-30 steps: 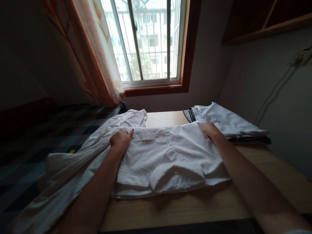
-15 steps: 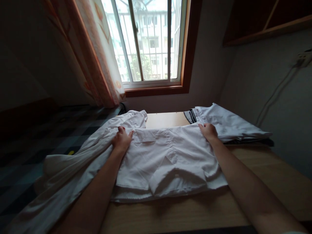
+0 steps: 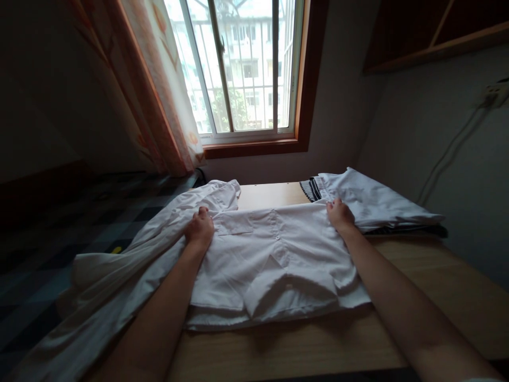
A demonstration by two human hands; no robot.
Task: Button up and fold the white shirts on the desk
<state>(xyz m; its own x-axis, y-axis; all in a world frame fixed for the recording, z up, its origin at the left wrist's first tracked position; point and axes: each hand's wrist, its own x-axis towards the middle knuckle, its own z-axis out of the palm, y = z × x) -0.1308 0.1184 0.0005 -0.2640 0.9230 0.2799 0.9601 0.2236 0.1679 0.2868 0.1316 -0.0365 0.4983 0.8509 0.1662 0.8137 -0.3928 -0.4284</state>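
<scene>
Far left, checked cloth (image 3: 32, 281): partly under loose white fabric (image 3: 111, 278) crowding the left forearm.
Left hand (image 3: 200, 227): pinching the white shirt's (image 3: 304, 239) far left corner.
Shirt's place: wooden table (image 3: 433, 281), between both hands.
Right hand (image 3: 341, 215): gripping its far right corner.
Folded white clothing (image 3: 384, 200): just beside that hand.

There's a white button-front shirt (image 3: 306, 239) here, folded into a wide, softly creased oblong, buttons facing up, lying nearer the surface's (image 3: 429, 281) near edge than its far one.
</scene>
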